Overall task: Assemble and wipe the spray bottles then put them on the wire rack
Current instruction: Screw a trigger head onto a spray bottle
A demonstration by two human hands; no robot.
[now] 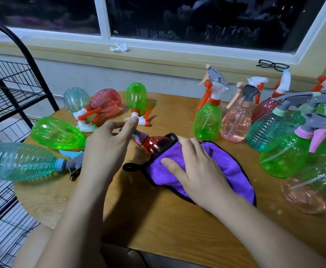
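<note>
The red bottle (151, 145) lies on its side at the middle of the desk (158, 219), light, thin-walled and slick by my judgement. My left hand (108, 144) pinches its neck, the stiffest hold, thumb and fingers curled. My right hand (195, 167) lies nearly flat, fingers straight, pressing the soft purple cloth (226, 167) over the body. Most of it is hidden, and the trigger I cannot make out.

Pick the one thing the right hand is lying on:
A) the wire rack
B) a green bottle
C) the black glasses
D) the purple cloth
D: the right hand lies on the purple cloth, which is draped over the red bottle lying on the table, while the left hand holds that bottle's spray head.
</note>
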